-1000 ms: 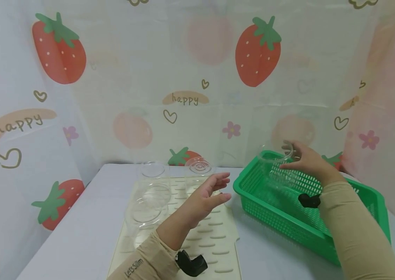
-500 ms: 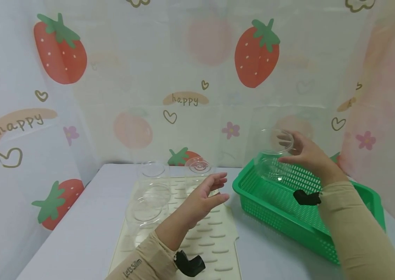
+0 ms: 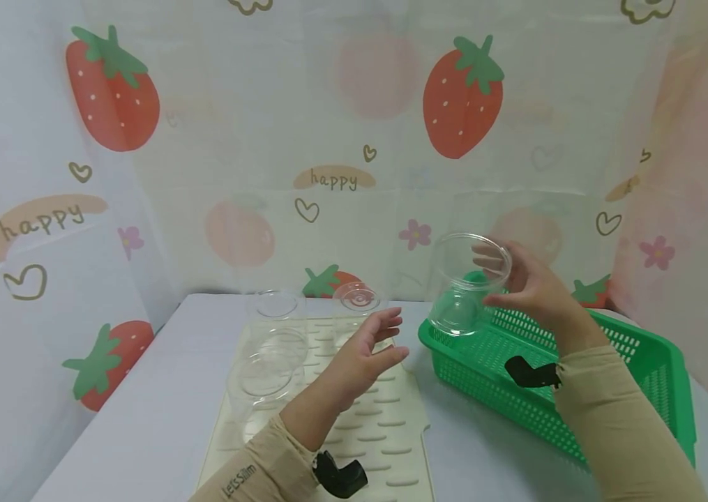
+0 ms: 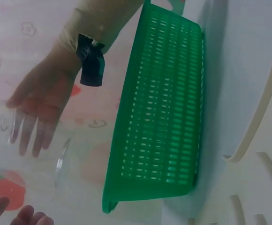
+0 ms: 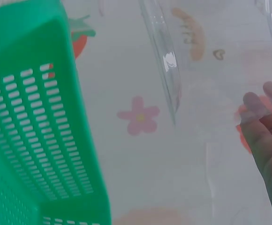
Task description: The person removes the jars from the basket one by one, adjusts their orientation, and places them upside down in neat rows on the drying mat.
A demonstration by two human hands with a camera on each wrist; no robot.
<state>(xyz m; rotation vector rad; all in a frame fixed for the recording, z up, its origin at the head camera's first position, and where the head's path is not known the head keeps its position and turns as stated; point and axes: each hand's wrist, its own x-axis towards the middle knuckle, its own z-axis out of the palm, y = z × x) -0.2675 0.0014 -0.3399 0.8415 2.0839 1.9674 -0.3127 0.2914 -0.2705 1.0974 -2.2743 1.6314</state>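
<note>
In the head view my right hand grips a clear plastic cup by its side, thumb and fingers spread around the wall. The cup leans slightly, its mouth up, over the left end of the green basket. The left wrist view shows the cup raised beside the basket. My left hand hovers palm inward above the cream ridged mat, fingers relaxed, holding nothing. Left of that hand stand several clear cups on the mat; another clear cup stands behind it, partly hidden.
The perforated basket stands on the white table to the mat's right, a narrow strip of tabletop between them. Behind the table hangs a strawberry-printed curtain. Each wrist wears a black mount.
My right hand has lifted the cup from inside the basket and carried it left, over the basket's left rim. My left hand has stayed almost in place.
</note>
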